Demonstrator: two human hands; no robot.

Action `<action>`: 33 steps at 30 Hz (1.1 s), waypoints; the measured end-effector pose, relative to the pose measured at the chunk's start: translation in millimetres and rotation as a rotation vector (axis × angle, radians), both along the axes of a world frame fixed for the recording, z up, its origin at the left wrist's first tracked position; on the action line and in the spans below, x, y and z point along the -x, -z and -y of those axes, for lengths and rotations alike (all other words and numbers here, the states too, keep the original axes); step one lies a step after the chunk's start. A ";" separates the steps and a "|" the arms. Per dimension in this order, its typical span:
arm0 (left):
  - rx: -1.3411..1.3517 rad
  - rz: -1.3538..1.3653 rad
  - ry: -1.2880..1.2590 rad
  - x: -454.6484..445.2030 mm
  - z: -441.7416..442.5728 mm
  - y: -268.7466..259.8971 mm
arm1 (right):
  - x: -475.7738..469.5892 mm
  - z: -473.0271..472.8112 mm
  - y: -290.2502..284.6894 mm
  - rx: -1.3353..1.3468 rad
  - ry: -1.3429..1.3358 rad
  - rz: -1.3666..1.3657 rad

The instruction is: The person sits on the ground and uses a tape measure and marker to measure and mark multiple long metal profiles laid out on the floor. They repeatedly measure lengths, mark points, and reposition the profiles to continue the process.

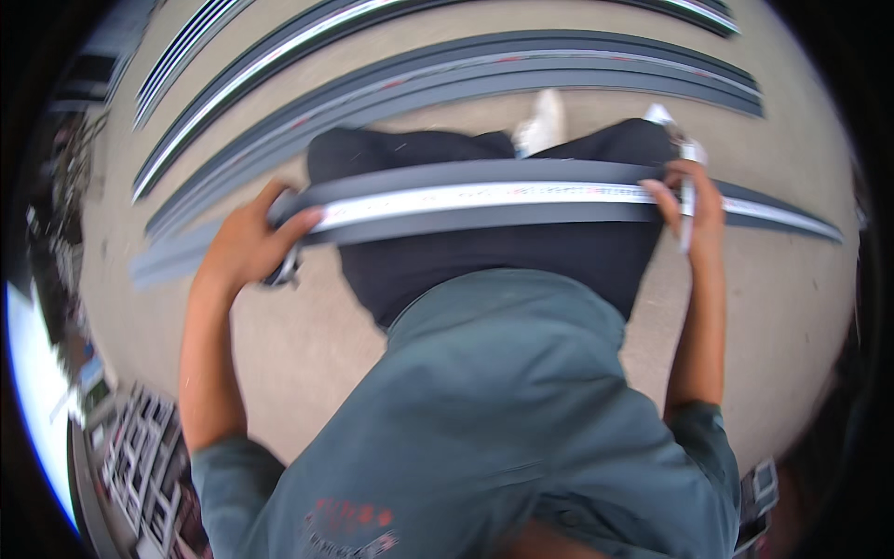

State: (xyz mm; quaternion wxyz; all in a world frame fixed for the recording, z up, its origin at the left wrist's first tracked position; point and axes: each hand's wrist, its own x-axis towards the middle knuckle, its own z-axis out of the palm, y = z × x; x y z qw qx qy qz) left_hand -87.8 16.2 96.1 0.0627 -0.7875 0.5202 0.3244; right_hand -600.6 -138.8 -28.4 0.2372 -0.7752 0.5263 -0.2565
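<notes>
A long grey metal profile [489,215] lies across my thighs from left to right, with a pale strip [489,194] bearing marks along its face. My left hand [262,234] grips the profile near its left part, the thumb on the strip; a dark object [283,269], blurred, shows beneath that hand. My right hand [688,195] holds the profile at the right, the thumb on the strip's edge. A thin white, flat tool [688,209] sits upright in the same hand; its kind cannot be told. The profile reaches past both hands.
Several long metal profiles [447,84] lie side by side on the concrete floor beyond my knees. A white shoe [541,126] shows between the knees. Stacked metal frames [143,461] stand at the lower left, and more pieces [761,489] at the lower right.
</notes>
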 end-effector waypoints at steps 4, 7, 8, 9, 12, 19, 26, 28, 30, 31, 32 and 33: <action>-0.055 0.221 0.008 8.2 6.4 -4.1 | -35.8 -3.6 -0.9 0.151 -0.015 0.102; -0.044 0.283 0.022 16.2 11.3 3.4 | -88.0 -6.2 8.0 0.083 -0.149 0.267; -0.056 0.310 0.025 16.1 11.0 4.0 | -103.9 -11.2 5.1 0.020 -0.186 0.340; -0.033 0.317 0.041 15.4 9.8 3.6 | -119.4 -17.0 4.6 -0.040 -0.223 0.420; -0.077 0.335 0.072 10.3 13.4 6.0 | -167.5 -19.2 3.2 -0.174 -0.389 0.614; -0.179 0.402 0.148 13.2 23.8 9.0 | -226.5 -38.4 5.8 -0.530 -0.389 0.714; -0.204 0.395 0.147 15.6 27.7 6.1 | -226.1 -36.7 11.0 -0.695 -0.387 0.598; -0.196 0.396 0.137 16.0 27.3 5.5 | -225.2 -36.0 11.4 -0.716 -0.411 0.560; -0.194 0.397 0.130 16.4 27.8 5.7 | -225.9 -35.6 12.3 -0.740 -0.444 0.549; -0.202 0.398 0.126 16.6 28.1 5.9 | -226.5 -35.6 12.8 -0.741 -0.450 0.537; -0.210 0.399 0.121 16.9 28.3 6.2 | -227.2 -35.7 13.4 -0.739 -0.460 0.534; -0.210 0.405 0.123 17.1 28.6 6.5 | -227.9 -35.8 14.1 -0.749 -0.464 0.524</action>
